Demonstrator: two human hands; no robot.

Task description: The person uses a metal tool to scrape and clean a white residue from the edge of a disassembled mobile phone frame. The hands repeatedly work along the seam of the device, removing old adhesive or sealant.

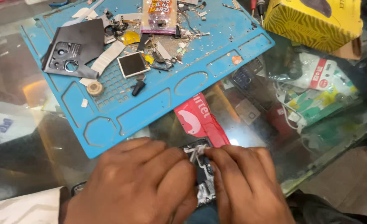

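Observation:
My left hand (140, 182) and my right hand (247, 182) are pressed together at the bottom of the head view, over a glass counter. Between them they grip a small dark opened phone body (205, 188), its metal inner parts showing. The fingertips of both hands pinch a small whitish strip (196, 152) at the device's top end. Most of the device is hidden under my fingers.
A blue repair mat (167, 89) lies beyond my hands, littered with a black back cover (77, 47), a small square screen (133, 64), a tape roll (95, 88) and several scraps. A yellow patterned box (314, 20) sits top right. A red card (198, 120) lies under the glass.

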